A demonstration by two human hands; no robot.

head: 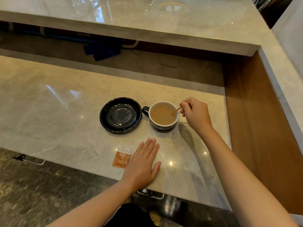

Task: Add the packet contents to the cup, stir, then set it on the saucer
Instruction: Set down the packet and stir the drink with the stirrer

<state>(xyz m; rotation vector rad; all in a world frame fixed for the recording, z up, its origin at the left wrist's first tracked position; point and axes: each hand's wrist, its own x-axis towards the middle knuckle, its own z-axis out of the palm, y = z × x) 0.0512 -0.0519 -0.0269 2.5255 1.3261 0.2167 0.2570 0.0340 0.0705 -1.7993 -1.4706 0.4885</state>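
While pinching stick [176, 110] in cup [163, 115], right hand [196, 114] closed; left hand [143, 163] lay flat, open on counter [57, 112], touching packet [121, 158]. Saucer [120, 115] just left of cup.

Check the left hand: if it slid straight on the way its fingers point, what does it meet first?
The left hand lies flat, fingers pointing up and slightly right. That line probably reaches the cup first, near its base; the saucer sits just left of it. Depth is unclear.
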